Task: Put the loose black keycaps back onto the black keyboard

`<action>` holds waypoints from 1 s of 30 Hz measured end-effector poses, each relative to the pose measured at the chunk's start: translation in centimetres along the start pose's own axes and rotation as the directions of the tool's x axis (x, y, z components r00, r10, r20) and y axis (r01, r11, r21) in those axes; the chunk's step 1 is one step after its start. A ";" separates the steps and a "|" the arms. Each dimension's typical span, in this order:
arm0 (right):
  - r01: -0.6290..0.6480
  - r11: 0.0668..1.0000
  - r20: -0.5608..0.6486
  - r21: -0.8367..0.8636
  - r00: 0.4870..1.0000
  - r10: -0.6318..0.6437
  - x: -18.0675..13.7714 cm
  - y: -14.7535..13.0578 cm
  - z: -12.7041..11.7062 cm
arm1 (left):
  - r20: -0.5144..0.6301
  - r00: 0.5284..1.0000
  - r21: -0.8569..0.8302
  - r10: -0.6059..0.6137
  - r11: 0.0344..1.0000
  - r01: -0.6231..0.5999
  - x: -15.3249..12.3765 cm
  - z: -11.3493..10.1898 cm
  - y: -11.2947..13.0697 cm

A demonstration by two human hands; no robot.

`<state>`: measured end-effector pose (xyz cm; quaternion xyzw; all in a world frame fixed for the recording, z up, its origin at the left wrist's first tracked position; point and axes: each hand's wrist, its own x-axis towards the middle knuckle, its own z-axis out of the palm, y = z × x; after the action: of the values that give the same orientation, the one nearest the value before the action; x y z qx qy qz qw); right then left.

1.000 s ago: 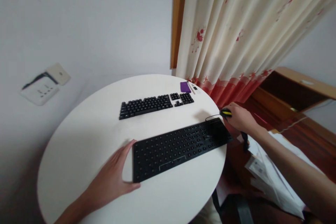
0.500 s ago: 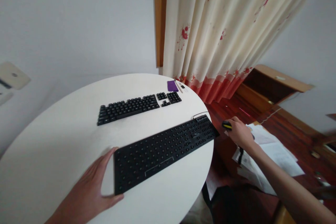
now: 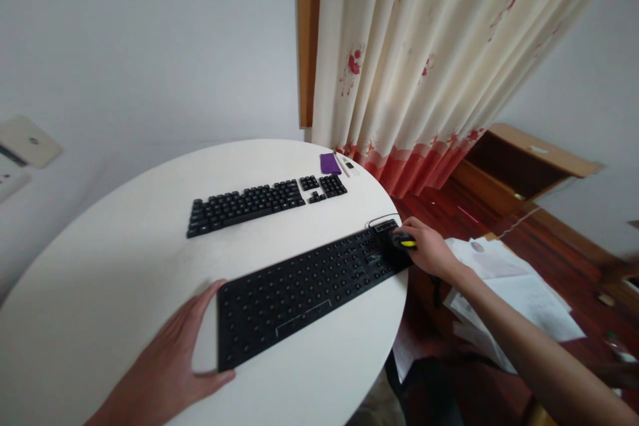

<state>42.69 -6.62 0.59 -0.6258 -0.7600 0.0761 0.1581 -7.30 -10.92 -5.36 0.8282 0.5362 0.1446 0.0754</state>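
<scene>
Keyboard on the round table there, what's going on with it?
A person's left hand rests against the left end of the near black keyboard on the white table. Their right hand holds a small black-and-yellow tool at its right end. A second keyboard lies farther back, untouched.

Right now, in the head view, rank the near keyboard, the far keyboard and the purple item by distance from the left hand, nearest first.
1. The near keyboard: its left end touches the left hand.
2. The far keyboard: farther back, ahead of the hand.
3. The purple item: farthest back, off to the right.
</scene>
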 end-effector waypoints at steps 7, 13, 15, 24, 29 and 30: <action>0.103 0.992 0.103 -0.067 0.990 -0.096 0.8 -0.8 0.3 | 0.012 1.000 0.000 -0.012 1.000 0.012 -0.1 -0.1 0.1; 0.065 0.993 0.023 -0.100 0.998 -0.063 1.5 -1.7 -0.1 | 0.029 0.999 -0.007 -0.019 1.000 0.020 -0.2 -0.1 0.2; 0.114 0.986 0.090 -0.126 0.991 -0.103 1.7 -2.3 -0.1 | 0.029 0.999 -0.014 -0.023 1.000 0.023 -0.1 -0.1 0.3; 0.154 0.988 0.402 0.010 0.904 -0.145 1.2 -1.3 -3.4 | 0.001 1.000 -0.029 -0.011 1.000 0.011 -0.1 -0.1 0.4; 0.085 0.996 0.229 -0.040 0.971 -0.073 2.0 -2.6 -1.6 | 0.023 0.999 -0.002 -0.024 1.000 0.024 -0.1 -0.1 0.4; 0.088 0.995 0.231 -0.049 0.970 -0.075 1.9 -2.9 -1.2 | 0.024 0.999 0.002 -0.026 1.000 0.026 -0.1 -0.1 0.4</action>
<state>40.07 -5.44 2.87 -0.5856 -0.8001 0.1185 0.0541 -6.97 -11.16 -5.17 0.8228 0.5462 0.1330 0.0831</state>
